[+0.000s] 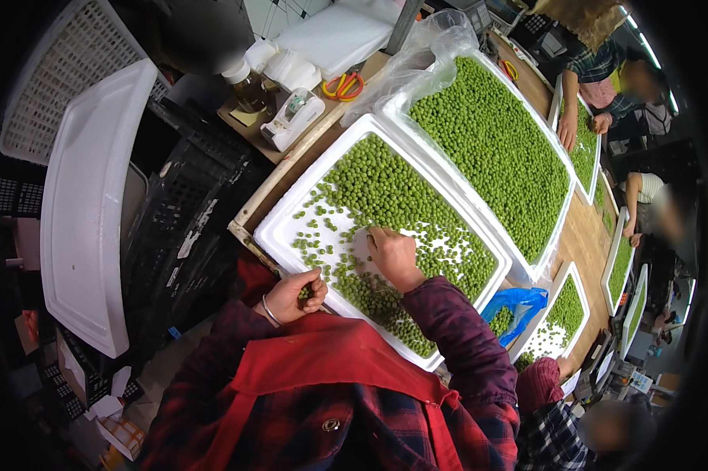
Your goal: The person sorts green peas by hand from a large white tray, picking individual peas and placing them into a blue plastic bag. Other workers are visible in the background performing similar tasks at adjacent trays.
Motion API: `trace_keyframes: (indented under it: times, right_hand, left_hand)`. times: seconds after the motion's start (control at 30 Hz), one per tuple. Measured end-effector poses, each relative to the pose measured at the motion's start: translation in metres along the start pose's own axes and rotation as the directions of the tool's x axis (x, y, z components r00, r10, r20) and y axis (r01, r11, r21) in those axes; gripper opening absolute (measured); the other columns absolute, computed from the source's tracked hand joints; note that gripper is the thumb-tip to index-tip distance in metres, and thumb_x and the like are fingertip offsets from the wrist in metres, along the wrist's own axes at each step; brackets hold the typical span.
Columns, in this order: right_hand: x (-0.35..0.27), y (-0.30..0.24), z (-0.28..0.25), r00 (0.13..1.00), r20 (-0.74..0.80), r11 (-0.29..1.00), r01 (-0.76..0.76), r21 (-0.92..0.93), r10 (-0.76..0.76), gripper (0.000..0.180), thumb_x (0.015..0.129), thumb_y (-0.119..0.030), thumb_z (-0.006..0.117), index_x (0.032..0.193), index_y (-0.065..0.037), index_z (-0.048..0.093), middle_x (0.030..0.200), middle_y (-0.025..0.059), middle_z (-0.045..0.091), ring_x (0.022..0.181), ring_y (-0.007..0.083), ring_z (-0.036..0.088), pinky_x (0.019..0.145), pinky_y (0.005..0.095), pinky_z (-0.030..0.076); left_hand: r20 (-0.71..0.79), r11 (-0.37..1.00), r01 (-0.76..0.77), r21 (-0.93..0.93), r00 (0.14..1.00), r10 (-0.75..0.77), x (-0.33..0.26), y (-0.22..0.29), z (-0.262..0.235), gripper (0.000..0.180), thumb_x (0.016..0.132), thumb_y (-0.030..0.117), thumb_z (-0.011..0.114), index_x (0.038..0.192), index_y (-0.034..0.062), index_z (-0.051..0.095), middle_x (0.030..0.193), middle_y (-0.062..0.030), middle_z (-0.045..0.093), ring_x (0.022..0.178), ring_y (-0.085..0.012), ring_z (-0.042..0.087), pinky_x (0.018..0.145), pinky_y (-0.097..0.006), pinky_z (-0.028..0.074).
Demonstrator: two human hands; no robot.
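Before me lies a white foam tray of small round green peas. They are heaped at its far side and near edge, with bare white floor between. My right hand is over the middle of this tray, fingers curled down and closed among scattered peas; whatever its fingertips hold is hidden. Off the tray's near left edge, my left hand, palm turned up, has its fingers curled round several green peas. A bracelet circles that wrist.
Against the tray's far right side stands a larger foam box full of peas, with clear plastic over its corner. A tape dispenser and scissors lie beyond. Black crates stand left. A blue bag and co-workers' trays are right.
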State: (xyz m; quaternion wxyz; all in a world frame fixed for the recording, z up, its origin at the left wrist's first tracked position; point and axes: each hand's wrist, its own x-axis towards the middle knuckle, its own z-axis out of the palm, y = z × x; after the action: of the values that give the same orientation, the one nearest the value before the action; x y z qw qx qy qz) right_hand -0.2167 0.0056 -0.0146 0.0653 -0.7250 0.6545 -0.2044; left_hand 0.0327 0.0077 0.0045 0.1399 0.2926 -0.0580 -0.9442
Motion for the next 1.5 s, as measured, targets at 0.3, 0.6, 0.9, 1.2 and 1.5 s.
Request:
trace_keyframes:
  times: [0.3, 0.6, 0.9, 1.2, 1.5]
  right_hand:
    - [-0.001, 0.003, -0.007, 0.998, 0.028, 0.998, -0.06, 0.011, 0.059, 0.011, 0.076, -0.018, 0.062, 0.08, -0.007, 0.06, 0.067, 0.0102, 0.062, 0.056, 0.0283, 0.06, 0.05, 0.0386, 0.047]
    - [0.014, -0.001, -0.005, 0.977, 0.047, 0.968, -0.211, 0.138, 0.207, 0.015, 0.074, -0.02, 0.063, 0.073, -0.005, 0.059, 0.061, 0.0142, 0.06, 0.054, 0.0309, 0.059, 0.05, 0.0392, 0.047]
    - [-0.004, -0.062, -0.057, 0.919, 0.392, 0.663, -0.319, 0.677, 0.042, 0.01, 0.077, -0.009, 0.063, 0.079, 0.0, 0.065, 0.062, 0.0119, 0.062, 0.052, 0.0196, 0.06, 0.053, 0.0306, 0.048]
    - [0.014, -0.015, -0.012, 0.957, 0.037, 0.927, -0.287, 0.24, 0.287, 0.02, 0.076, -0.016, 0.065, 0.09, -0.001, 0.066, 0.082, 0.0162, 0.066, 0.066, 0.0288, 0.064, 0.059, 0.0346, 0.05]
    - [0.014, -0.021, -0.002, 0.981, 0.073, 0.973, -0.187, 0.135, 0.178, 0.022, 0.075, -0.021, 0.063, 0.087, -0.004, 0.059, 0.074, 0.0151, 0.063, 0.061, 0.0318, 0.062, 0.055, 0.0418, 0.048]
  left_hand:
    - [0.009, 1.0, -0.005, 0.008, 1.0, 0.005, 0.0, 0.001, 0.001, 0.033, 0.098, 0.03, 0.038, 0.072, 0.0088, 0.042, 0.067, -0.0032, 0.042, 0.054, -0.0107, 0.039, 0.044, -0.021, 0.032]
    - [-0.027, 0.999, -0.009, 0.044, 1.0, 0.01, 0.004, -0.002, 0.004, 0.029, 0.097, 0.027, 0.041, 0.078, 0.0074, 0.049, 0.072, -0.0047, 0.049, 0.058, -0.0121, 0.046, 0.047, -0.022, 0.036]
    - [0.001, 0.978, -0.093, -0.187, 0.995, 0.095, 0.032, -0.012, 0.008, 0.023, 0.094, 0.022, 0.046, 0.097, 0.0026, 0.058, 0.088, -0.0063, 0.062, 0.077, -0.0166, 0.061, 0.064, -0.027, 0.051]
    - [-0.05, 0.987, -0.04, -0.154, 0.998, 0.033, 0.027, -0.003, 0.013, 0.018, 0.093, 0.021, 0.049, 0.09, 0.005, 0.056, 0.079, -0.0025, 0.054, 0.067, -0.0123, 0.05, 0.06, -0.023, 0.044]
    - [-0.02, 0.996, -0.05, -0.072, 0.999, 0.049, 0.026, -0.005, 0.009, 0.021, 0.094, 0.021, 0.047, 0.092, 0.0015, 0.056, 0.08, -0.0039, 0.054, 0.066, -0.0137, 0.051, 0.058, -0.023, 0.043]
